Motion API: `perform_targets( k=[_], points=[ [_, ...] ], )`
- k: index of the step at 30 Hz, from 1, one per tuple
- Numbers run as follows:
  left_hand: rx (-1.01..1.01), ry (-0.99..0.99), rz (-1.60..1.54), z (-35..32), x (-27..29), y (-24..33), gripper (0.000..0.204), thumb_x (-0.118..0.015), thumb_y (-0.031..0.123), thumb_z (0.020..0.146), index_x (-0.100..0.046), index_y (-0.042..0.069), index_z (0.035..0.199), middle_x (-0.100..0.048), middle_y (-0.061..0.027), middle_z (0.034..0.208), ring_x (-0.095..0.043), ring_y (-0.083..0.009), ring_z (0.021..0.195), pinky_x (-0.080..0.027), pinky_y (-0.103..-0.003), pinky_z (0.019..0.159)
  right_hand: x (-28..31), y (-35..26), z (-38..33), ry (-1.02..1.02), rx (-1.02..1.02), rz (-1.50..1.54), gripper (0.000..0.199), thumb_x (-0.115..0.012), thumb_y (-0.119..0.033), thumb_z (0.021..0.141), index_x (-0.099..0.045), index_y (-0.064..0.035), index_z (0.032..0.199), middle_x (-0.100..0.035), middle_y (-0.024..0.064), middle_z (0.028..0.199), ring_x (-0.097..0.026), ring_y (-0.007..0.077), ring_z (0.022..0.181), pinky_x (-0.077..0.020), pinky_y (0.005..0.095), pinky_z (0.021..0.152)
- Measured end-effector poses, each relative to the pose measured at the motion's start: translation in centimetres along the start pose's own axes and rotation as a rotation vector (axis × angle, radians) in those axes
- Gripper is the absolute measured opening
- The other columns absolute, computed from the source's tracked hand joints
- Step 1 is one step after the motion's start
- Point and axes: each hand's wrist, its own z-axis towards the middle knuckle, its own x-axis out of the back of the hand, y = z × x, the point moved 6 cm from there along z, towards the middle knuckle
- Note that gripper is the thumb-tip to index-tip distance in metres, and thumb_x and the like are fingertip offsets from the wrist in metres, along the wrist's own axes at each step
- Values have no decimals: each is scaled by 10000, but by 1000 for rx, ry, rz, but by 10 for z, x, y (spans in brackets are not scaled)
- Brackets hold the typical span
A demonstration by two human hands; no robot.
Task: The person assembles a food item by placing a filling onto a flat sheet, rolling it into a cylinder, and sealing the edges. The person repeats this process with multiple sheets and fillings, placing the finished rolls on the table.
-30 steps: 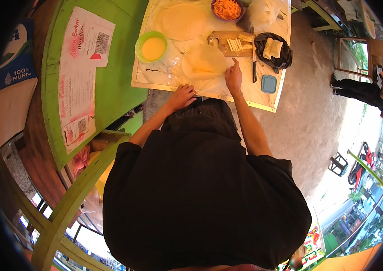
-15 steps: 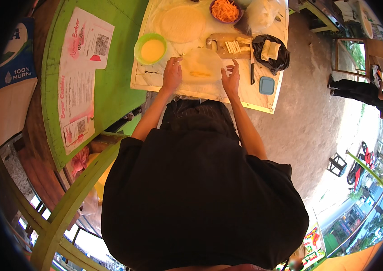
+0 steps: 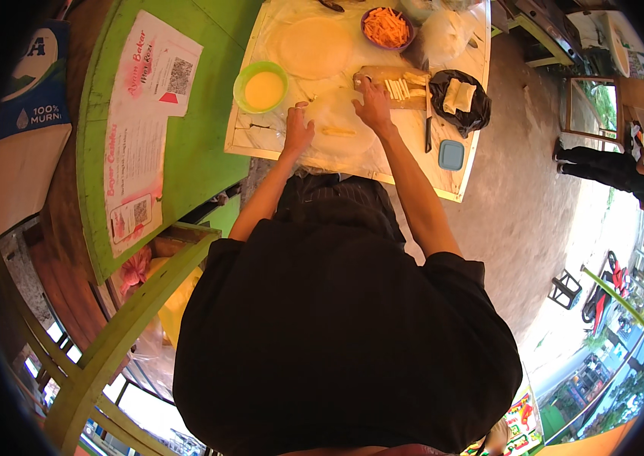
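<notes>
**Two hands at a thin round wrapper on the work board**

Leftmost, a blue and white carton (image 3: 29, 83) sits at the edge of the view, beside a green table (image 3: 200, 144). On that table lies a long white sheet (image 3: 140, 129) with pink lettering and small square code patches, one near its top and one near its bottom.

Next comes the pale work board (image 3: 261, 140), with a green bowl (image 3: 261, 87) of yellow liquid on it. Just right of the bowl, the left hand (image 3: 297, 131) rests flat on the left edge of a thin, see-through round wrapper (image 3: 337, 129); its fingers look loosely spread and hold nothing. A pale strip (image 3: 337, 131) lies on the wrapper between the two hands. Above it lies a second, larger round wrapper (image 3: 310, 47).

The right hand (image 3: 374, 106) lies at the wrapper's upper right edge, fingers reaching toward a wooden cutting board (image 3: 383, 74) with pale cut sticks (image 3: 402, 87); whether it grips anything I cannot tell. A bowl of orange shreds (image 3: 386, 26) stands above. Farther right, a black bag (image 3: 459, 102) holds pale folded pieces, a knife (image 3: 428, 135) lies beside it, and a small blue box (image 3: 451, 154) sits near the board's right edge.
</notes>
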Motion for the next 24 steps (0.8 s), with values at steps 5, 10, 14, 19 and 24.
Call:
perform_targets(
  k=[5, 10, 14, 19, 24],
  points=[
    [14, -16, -122, 2, -1, -12, 524, -600, -39, 982, -476, 98, 1472, -567, -170, 1264, -596, -304, 1153, -498, -417, 1006, -26, -3, 21, -60, -14, -76, 692, -787, -138, 840, -496, -136, 1468, -734, 108, 1062, -659, 359, 1104, -433, 580, 959],
    [127, -71, -302, 2, 4, -24, 521, -602, 1, 999, -468, 101, 1492, -589, -147, 1246, -618, -242, 1086, -523, -387, 955, -30, -3, 28, -87, -48, 120, 606, -769, -128, 840, -542, -114, 1402, -739, 126, 995, -707, 369, 1003, -487, 555, 906],
    [258, -85, -327, 5, 8, -11, 531, -671, 83, 991, -481, 83, 1487, -623, -131, 1215, -646, -204, 972, -548, -359, 878, -18, -9, 29, -212, -77, 301, 557, -754, -131, 855, -576, -95, 1381, -749, 149, 1009, -714, 392, 985, -534, 497, 856],
    [242, -174, -236, 1, 3, -20, 460, -726, 117, 954, -575, 18, 1377, -663, -113, 1056, -651, -241, 883, -563, -405, 844, 0, -36, 8, -232, 119, 198, 479, -696, -113, 911, -590, -74, 1377, -746, 206, 1047, -713, 403, 990, -556, 488, 840],
    [96, -124, -104, -7, 6, -18, 250, -671, 92, 951, -602, -18, 1164, -658, -199, 924, -664, -357, 885, -543, -452, 825, -9, -54, -50, -292, 224, 344, 570, -695, -127, 940, -504, -69, 1473, -708, 246, 1138, -701, 417, 1009, -557, 499, 865]
  ],
)
